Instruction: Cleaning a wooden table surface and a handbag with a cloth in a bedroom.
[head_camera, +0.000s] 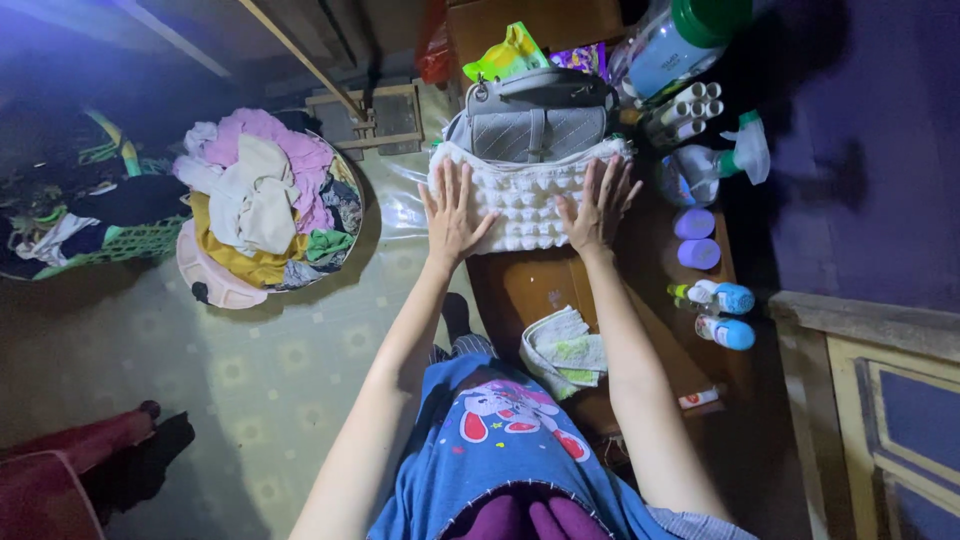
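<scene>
White and bumpy, the folded cloth (525, 205) lies on the brown table (520, 285) by a grey bag (535, 118), looking soft and light, with the left hand (452, 215) and right hand (598, 208) pressed flat and open on its sides, holding nothing.

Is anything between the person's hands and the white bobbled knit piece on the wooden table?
Nothing visible. The left hand and right hand both lie flat, fingers spread, directly on the white bobbled knit piece. The grey quilted handbag sits just behind it, beyond the fingertips.
</scene>
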